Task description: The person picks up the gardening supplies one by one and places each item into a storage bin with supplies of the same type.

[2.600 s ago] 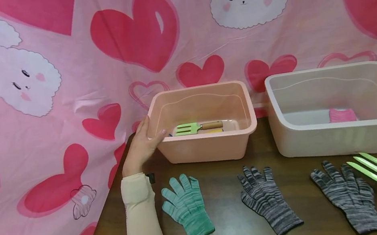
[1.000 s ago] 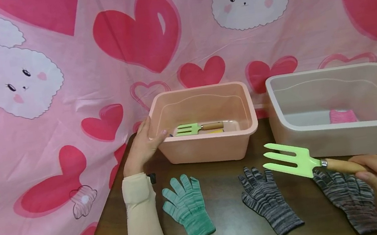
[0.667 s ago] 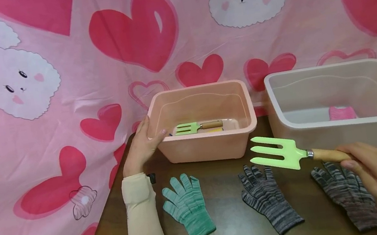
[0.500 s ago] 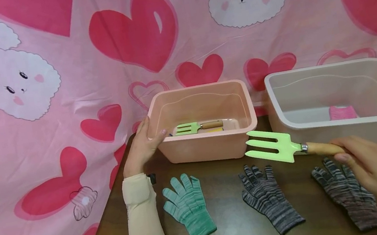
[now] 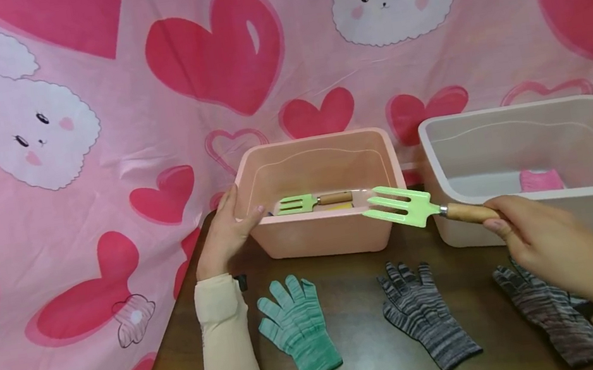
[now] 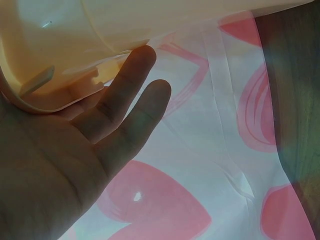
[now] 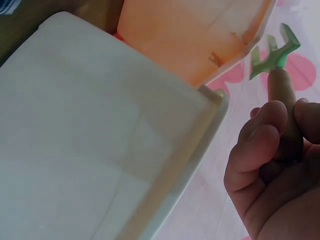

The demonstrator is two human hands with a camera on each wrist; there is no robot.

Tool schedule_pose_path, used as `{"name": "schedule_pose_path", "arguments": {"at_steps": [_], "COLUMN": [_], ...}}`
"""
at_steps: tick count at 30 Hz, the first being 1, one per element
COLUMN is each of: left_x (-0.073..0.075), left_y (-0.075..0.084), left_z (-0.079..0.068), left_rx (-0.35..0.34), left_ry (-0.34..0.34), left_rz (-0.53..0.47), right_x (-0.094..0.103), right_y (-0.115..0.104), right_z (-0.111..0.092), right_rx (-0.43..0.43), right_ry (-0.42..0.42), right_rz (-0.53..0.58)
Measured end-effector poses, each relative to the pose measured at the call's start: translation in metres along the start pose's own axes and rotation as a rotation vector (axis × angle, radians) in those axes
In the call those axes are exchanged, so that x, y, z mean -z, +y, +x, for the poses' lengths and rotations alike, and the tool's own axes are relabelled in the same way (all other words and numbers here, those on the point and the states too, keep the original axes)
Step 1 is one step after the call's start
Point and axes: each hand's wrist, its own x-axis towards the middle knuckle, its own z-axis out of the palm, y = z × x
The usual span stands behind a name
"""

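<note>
In the head view my right hand (image 5: 552, 242) grips the wooden handle of a green three-tined garden hand fork (image 5: 400, 204). Its tines overlap the front right rim of the pink bin (image 5: 321, 235); the right wrist view (image 7: 280, 55) shows no contact that I can make out. My left hand (image 5: 226, 237) rests at the bin's front left corner, thumb over the rim, fingers fairly straight along the outer side. Inside the pink bin lies a second green hand fork (image 5: 299, 204), beside something yellow (image 5: 340, 206) mostly hidden by the front wall.
A whitish bin (image 5: 514, 216) stands to the right with a pink folded item (image 5: 541, 180) inside. On the brown table (image 5: 358, 329) lie a green glove (image 5: 299, 331), a grey striped glove (image 5: 425, 316) and another grey glove (image 5: 558, 318), partly under my right arm. Pink heart-patterned cloth (image 5: 309, 36) hangs behind.
The hand fork lay at the table's right side; my right hand has picked it up and carried it left and upward to the pink bin. My left hand has stayed put.
</note>
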Motion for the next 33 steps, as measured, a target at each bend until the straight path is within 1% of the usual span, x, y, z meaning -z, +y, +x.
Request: {"name": "schedule_pose_path", "arguments": {"at_steps": [4, 7, 10, 12, 16, 22, 26, 29, 33], "left_x": [0.000, -0.001, -0.001, -0.002, -0.002, -0.001, -0.001, -0.001, -0.001], "left_y": [0.000, 0.000, -0.001, -0.002, -0.002, -0.002, -0.003, -0.002, -0.002], "left_z": [0.001, 0.001, 0.002, 0.002, 0.002, 0.002, 0.002, 0.002, 0.002], "left_rx": [0.004, -0.006, -0.016, -0.010, 0.000, -0.016, -0.017, -0.018, -0.010], "left_ry": [0.000, 0.001, 0.002, 0.003, 0.003, 0.002, 0.006, 0.007, 0.004], "left_rz": [-0.005, -0.002, -0.001, -0.003, -0.009, -0.016, -0.019, -0.027, -0.037], "right_x": [-0.005, -0.007, -0.008, -0.008, -0.009, -0.012, -0.014, -0.014, -0.013], "right_y": [-0.002, -0.004, -0.008, -0.011, -0.016, -0.023, -0.026, -0.027, -0.029], "right_z": [0.007, 0.011, 0.017, 0.021, 0.029, 0.042, 0.050, 0.055, 0.061], "right_rx": [-0.002, -0.016, -0.038, -0.044, -0.043, -0.046, -0.030, -0.006, 0.023], "right_ry": [0.004, -0.014, -0.055, -0.083, -0.133, -0.191, -0.190, -0.185, -0.238], "right_rz": [0.003, 0.018, 0.046, 0.066, 0.093, 0.151, 0.166, 0.143, 0.127]}}
